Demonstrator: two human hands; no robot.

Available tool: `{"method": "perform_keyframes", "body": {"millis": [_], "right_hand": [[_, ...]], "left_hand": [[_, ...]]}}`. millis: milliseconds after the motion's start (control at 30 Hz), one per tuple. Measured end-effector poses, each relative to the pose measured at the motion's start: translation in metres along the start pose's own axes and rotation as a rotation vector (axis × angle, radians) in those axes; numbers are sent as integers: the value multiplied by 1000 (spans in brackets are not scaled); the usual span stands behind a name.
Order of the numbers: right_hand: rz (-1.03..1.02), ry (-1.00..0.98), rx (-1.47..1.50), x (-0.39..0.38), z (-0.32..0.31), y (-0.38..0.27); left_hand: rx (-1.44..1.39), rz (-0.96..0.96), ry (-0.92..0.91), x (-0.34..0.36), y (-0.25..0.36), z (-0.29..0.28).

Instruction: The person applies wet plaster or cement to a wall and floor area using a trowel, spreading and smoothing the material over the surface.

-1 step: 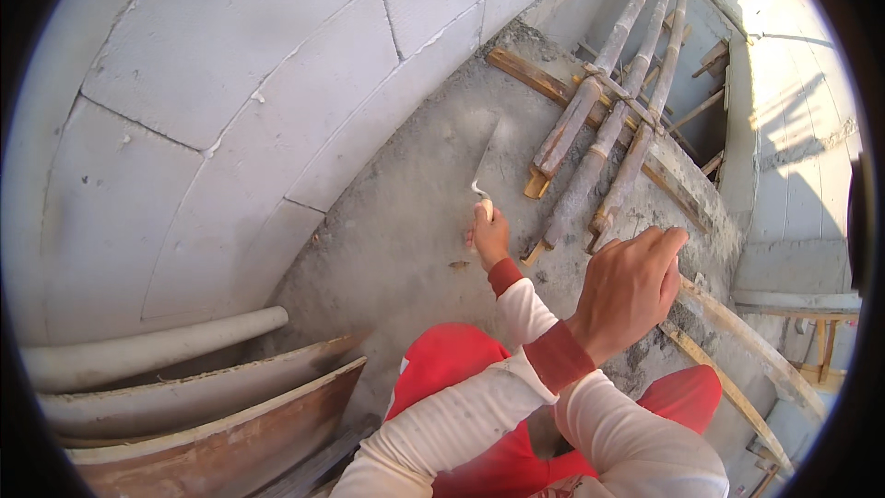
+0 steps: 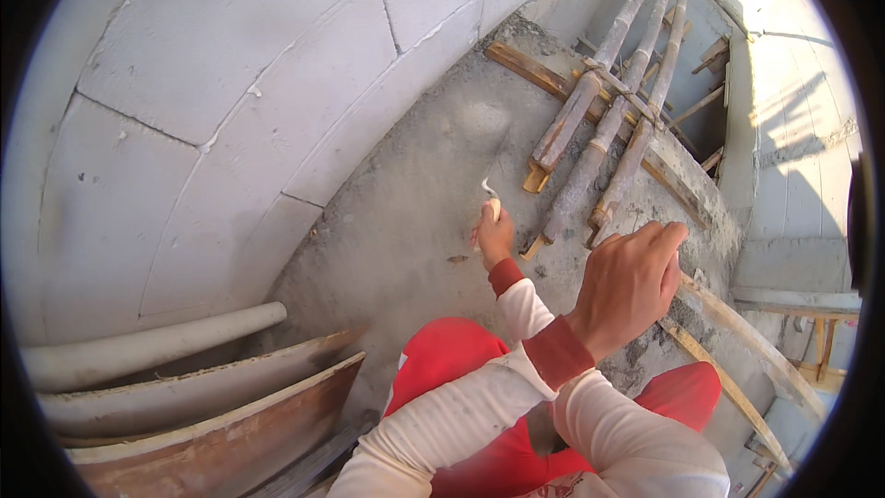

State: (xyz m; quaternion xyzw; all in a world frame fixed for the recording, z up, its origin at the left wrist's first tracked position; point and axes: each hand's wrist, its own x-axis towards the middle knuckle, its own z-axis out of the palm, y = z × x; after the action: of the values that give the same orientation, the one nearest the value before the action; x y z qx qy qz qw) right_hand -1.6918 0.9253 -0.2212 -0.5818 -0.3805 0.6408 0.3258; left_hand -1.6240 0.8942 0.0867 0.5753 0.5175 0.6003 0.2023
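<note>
My forearms cross, the left one lying over the right. My right hand (image 2: 495, 235) is closed around the pale handle of a trowel (image 2: 490, 190). Its thin blade points away from me over the grey concrete floor (image 2: 396, 212) and is faint in the dusty haze. My left hand (image 2: 629, 290) is raised above my right knee, knuckles up and fingers curled under. Whatever those fingers may hold is hidden from this side.
A pale block wall (image 2: 267, 120) rises on the left. Three long poles (image 2: 595, 138) cross a wooden beam (image 2: 535, 72) at the upper right, near an opening. A white pipe (image 2: 184, 337) and curved boards (image 2: 230, 415) lie lower left; wooden strips (image 2: 737, 397) lie right.
My right hand and the trowel have shifted slightly to the right. A pale dusty patch shows beyond the blade. My left hand has stayed nearly in place.
</note>
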Motion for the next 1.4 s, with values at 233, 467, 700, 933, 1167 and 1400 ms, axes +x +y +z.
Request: {"method": "perform_keyframes", "body": {"millis": [233, 467, 700, 933, 1167, 1400], "right_hand": [[94, -124, 18, -88, -1, 7], [-7, -558, -391, -99, -61, 62], [433, -496, -355, -156, -256, 59], [332, -600, -583, -168, -327, 52], [179, -604, -685, -175, -330, 66], [333, -521, -989, -199, -425, 28]], "left_hand": [[-13, -36, -42, 0, -4, 5], [-22, -2, -43, -3, 3, 27], [63, -53, -61, -6, -8, 25], [45, -51, -223, -9, -3, 67], [-12, -41, -410, -22, 1, 111], [28, -25, -615, -38, -7, 131]]}}
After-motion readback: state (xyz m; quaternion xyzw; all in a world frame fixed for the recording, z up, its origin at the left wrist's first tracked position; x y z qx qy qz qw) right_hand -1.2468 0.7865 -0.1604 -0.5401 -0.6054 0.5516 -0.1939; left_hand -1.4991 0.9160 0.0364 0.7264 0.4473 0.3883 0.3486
